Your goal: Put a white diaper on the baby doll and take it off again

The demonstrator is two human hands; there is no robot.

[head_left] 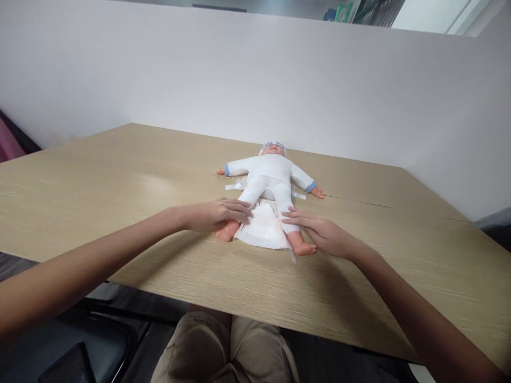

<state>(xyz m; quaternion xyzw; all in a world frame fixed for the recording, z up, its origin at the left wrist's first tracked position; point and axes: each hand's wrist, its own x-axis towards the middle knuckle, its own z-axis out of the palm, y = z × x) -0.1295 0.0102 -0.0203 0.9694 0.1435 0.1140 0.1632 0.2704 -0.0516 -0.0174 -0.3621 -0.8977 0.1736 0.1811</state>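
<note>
A baby doll (273, 169) in a white suit with blue cuffs lies on its back, head away from me, arms and legs spread. Under its hips an unfolded white diaper (263, 229) reaches toward me between the legs, its side tabs sticking out by the waist. My left hand (219, 213) rests over the doll's lower leg on the left, fingers stretched out. On the other leg lie the extended fingers of my right hand (317, 227), near the ankle. Both hands touch the doll and grasp nothing.
The wooden table (159, 159) meets a white wall (247, 74) behind the doll. A dark chair (88, 340) stands below the table's front edge at left. My knees are under the front edge.
</note>
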